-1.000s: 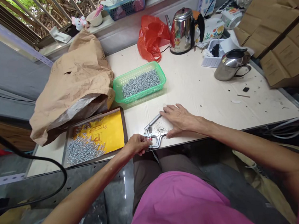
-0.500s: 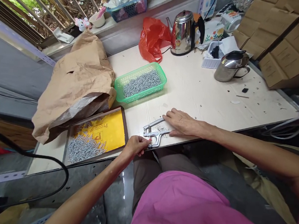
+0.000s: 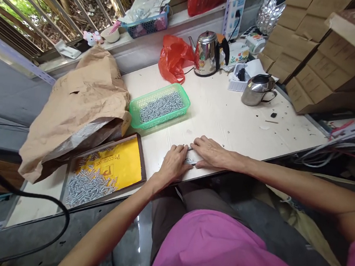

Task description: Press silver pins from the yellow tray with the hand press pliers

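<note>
My left hand (image 3: pixel 174 163) rests curled over a small metal hand press (image 3: pixel 190 161) at the near edge of the white table (image 3: pixel 230 113), hiding most of it. My right hand (image 3: pixel 209 151) lies flat beside it, fingers stretched out, on the tool's handle end. Only a sliver of metal shows between the two hands. A green plastic basket (image 3: pixel 187 102) of small silver screws stands behind the hands. To the left, a dark-framed tray with a yellow bottom (image 3: pixel 123 161) holds a heap of the same screws (image 3: pixel 86 184).
A crumpled brown paper bag (image 3: pixel 79 97) lies at the left. At the back stand a red plastic bag (image 3: pixel 172 58), a steel kettle (image 3: pixel 206 53), a second steel kettle (image 3: pixel 258 90) and stacked cardboard boxes (image 3: pixel 315 58). A black cable (image 3: pixel 46 199) loops below the table.
My left hand has moved from the tool's jaw up onto the tool and now covers it. The right hand stays on the handle, which is pressed down. The camera has tilted up a little.
</note>
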Action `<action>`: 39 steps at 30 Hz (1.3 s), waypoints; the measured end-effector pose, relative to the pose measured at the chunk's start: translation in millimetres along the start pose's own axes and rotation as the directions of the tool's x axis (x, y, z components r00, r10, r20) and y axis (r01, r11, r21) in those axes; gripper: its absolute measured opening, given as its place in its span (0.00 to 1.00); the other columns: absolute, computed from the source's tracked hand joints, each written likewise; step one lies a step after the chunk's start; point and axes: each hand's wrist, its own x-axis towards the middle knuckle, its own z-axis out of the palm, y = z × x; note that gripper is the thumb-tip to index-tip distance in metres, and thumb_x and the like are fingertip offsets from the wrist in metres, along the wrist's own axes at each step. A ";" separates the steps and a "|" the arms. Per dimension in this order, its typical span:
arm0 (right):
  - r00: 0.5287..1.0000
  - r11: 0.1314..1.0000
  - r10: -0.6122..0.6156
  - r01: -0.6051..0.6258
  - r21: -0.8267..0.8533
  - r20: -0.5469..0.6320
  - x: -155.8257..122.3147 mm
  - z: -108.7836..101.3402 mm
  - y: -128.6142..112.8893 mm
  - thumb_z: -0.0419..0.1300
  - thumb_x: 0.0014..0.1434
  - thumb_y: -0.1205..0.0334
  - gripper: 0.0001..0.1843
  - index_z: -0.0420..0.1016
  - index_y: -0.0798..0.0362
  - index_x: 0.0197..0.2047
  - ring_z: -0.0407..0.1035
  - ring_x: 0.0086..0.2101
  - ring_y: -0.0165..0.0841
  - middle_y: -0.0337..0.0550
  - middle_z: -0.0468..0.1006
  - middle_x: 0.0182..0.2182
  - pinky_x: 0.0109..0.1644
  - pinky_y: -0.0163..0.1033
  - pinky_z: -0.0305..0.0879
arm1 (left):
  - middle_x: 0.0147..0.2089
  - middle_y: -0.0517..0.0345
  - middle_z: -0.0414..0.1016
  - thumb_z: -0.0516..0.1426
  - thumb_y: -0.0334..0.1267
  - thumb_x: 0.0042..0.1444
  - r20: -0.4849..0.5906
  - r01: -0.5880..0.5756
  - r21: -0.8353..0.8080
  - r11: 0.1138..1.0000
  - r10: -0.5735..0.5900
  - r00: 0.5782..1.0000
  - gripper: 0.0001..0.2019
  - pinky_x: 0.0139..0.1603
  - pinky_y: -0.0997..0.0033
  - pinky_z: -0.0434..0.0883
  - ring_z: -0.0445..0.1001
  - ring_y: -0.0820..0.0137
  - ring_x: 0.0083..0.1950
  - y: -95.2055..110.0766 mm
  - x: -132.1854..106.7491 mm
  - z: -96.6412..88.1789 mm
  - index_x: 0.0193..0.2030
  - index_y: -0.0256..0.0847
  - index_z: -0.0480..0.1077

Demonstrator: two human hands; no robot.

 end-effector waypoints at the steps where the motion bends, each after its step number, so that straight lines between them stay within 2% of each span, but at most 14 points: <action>1: 1.000 1.000 0.019 -0.019 -0.021 0.010 -0.2 -1.4 -1.0 0.67 0.53 0.55 0.28 0.69 0.62 0.52 0.62 0.47 0.44 0.56 0.70 0.47 0.47 0.44 0.58 | 0.50 0.45 0.69 0.63 0.43 0.53 0.016 -0.012 0.005 1.000 0.012 1.000 0.27 0.51 0.57 0.67 0.66 0.57 0.51 -2.5 3.3 -0.6 0.57 0.35 0.64; 4: 0.999 0.997 0.020 -0.017 -0.071 0.029 1.3 -2.2 -2.8 0.64 0.56 0.57 0.18 0.73 0.60 0.45 0.64 0.46 0.43 0.54 0.73 0.42 0.47 0.43 0.55 | 0.44 0.48 0.70 0.64 0.43 0.51 0.040 -0.015 -0.032 0.999 0.016 0.999 0.21 0.48 0.60 0.67 0.66 0.58 0.48 -6.1 7.0 -2.5 0.50 0.36 0.70; 7: 1.000 0.999 -0.013 0.013 -0.052 0.010 4.1 4.5 -1.6 0.61 0.60 0.60 0.11 0.74 0.60 0.40 0.66 0.43 0.40 0.52 0.75 0.39 0.45 0.41 0.53 | 0.41 0.51 0.71 0.61 0.40 0.55 0.045 -0.003 -0.109 0.994 0.008 0.999 0.12 0.45 0.63 0.68 0.67 0.61 0.46 -3.9 6.0 -2.4 0.45 0.39 0.72; 12: 1.000 1.000 -0.017 0.017 0.015 0.020 5.8 14.7 -1.2 0.55 0.64 0.63 0.09 0.75 0.59 0.38 0.68 0.39 0.36 0.50 0.76 0.36 0.43 0.39 0.53 | 0.38 0.52 0.72 0.58 0.37 0.58 0.045 0.011 -0.150 0.989 -0.005 0.999 0.05 0.44 0.64 0.68 0.68 0.63 0.44 0.0 5.5 -0.4 0.38 0.39 0.73; 16: 1.000 0.999 0.006 -0.006 -0.039 -0.001 4.0 11.5 1.6 0.58 0.62 0.61 0.11 0.75 0.60 0.41 0.67 0.41 0.38 0.51 0.75 0.39 0.44 0.39 0.54 | 0.41 0.51 0.73 0.58 0.38 0.59 0.002 0.018 -0.105 0.994 -0.018 1.000 0.08 0.47 0.62 0.69 0.68 0.62 0.46 1.2 0.0 1.7 0.43 0.40 0.72; 19: 0.998 0.998 -0.056 0.056 -0.030 -0.023 2.2 6.2 12.5 0.62 0.57 0.50 0.21 0.74 0.59 0.45 0.65 0.44 0.41 0.53 0.72 0.42 0.44 0.40 0.56 | 0.54 0.46 0.71 0.57 0.38 0.60 -0.117 0.025 -0.102 0.995 -0.037 0.992 0.14 0.55 0.57 0.69 0.67 0.58 0.55 7.8 -14.9 11.3 0.52 0.38 0.68; 21: 0.993 0.993 -0.115 0.115 0.008 0.005 2.1 3.4 20.8 0.59 0.59 0.45 0.24 0.75 0.58 0.47 0.65 0.42 0.40 0.52 0.72 0.41 0.44 0.40 0.56 | 0.61 0.42 0.65 0.54 0.36 0.62 -0.210 0.016 -0.122 0.992 -0.041 0.977 0.16 0.60 0.52 0.66 0.63 0.56 0.63 16.8 -28.4 22.6 0.56 0.37 0.66; 24: 0.996 0.994 -0.094 0.094 0.061 -0.014 6.8 2.2 27.9 0.53 0.65 0.52 0.19 0.73 0.57 0.50 0.67 0.42 0.37 0.52 0.73 0.42 0.44 0.39 0.56 | 0.65 0.41 0.62 0.49 0.36 0.65 -0.276 -0.017 -0.163 0.986 -0.029 0.961 0.16 0.64 0.49 0.63 0.57 0.56 0.69 35.3 -45.8 40.4 0.58 0.37 0.65; 26: 0.998 0.998 -0.048 0.050 0.048 -0.041 14.8 2.2 29.4 0.54 0.65 0.59 0.13 0.74 0.57 0.47 0.67 0.42 0.36 0.50 0.74 0.43 0.44 0.38 0.55 | 0.64 0.43 0.64 0.48 0.37 0.66 -0.287 -0.034 -0.196 0.980 -0.024 0.958 0.17 0.65 0.48 0.62 0.58 0.56 0.69 47.5 -52.2 48.4 0.59 0.38 0.64; 30: 0.997 0.999 -0.031 0.027 -0.046 -0.073 39.4 -2.7 29.6 0.55 0.64 0.63 0.08 0.75 0.56 0.38 0.66 0.41 0.35 0.46 0.75 0.39 0.44 0.40 0.52 | 0.62 0.45 0.68 0.47 0.38 0.66 -0.310 -0.035 -0.241 0.970 -0.043 0.950 0.17 0.68 0.46 0.58 0.62 0.57 0.67 61.4 -55.7 51.9 0.59 0.38 0.65; 33: 0.998 0.992 -0.022 0.013 -0.124 -0.066 53.3 -9.2 17.0 0.55 0.63 0.65 0.08 0.75 0.56 0.39 0.65 0.41 0.36 0.48 0.75 0.39 0.43 0.41 0.51 | 0.61 0.44 0.69 0.48 0.39 0.66 -0.340 -0.042 -0.259 0.965 -0.051 0.939 0.17 0.67 0.46 0.58 0.62 0.57 0.67 61.8 -55.0 51.2 0.59 0.37 0.65; 34: 0.997 0.988 -0.055 0.045 -0.147 -0.062 55.9 -10.3 8.3 0.56 0.63 0.65 0.08 0.76 0.56 0.40 0.64 0.41 0.37 0.48 0.75 0.40 0.42 0.41 0.50 | 0.61 0.44 0.69 0.48 0.39 0.66 -0.352 -0.051 -0.264 0.963 -0.047 0.935 0.17 0.67 0.46 0.58 0.61 0.57 0.67 60.8 -54.5 52.1 0.59 0.37 0.64; 36: 0.975 0.964 -0.219 0.210 -0.165 -0.037 58.8 -8.7 -14.4 0.57 0.62 0.64 0.07 0.77 0.52 0.41 0.62 0.42 0.38 0.48 0.74 0.42 0.40 0.41 0.50 | 0.61 0.43 0.69 0.49 0.38 0.65 -0.368 -0.076 -0.274 0.959 -0.031 0.929 0.18 0.66 0.46 0.60 0.62 0.56 0.66 58.8 -53.7 56.2 0.59 0.36 0.64; 39: 0.852 0.840 -0.519 0.522 -0.146 0.064 60.8 3.6 -49.4 0.61 0.59 0.63 0.04 0.77 0.49 0.34 0.60 0.43 0.39 0.46 0.73 0.41 0.38 0.41 0.49 | 0.56 0.41 0.72 0.51 0.38 0.64 -0.354 -0.069 -0.283 0.957 -0.038 0.934 0.18 0.60 0.49 0.67 0.68 0.54 0.61 59.2 -56.4 64.5 0.58 0.34 0.65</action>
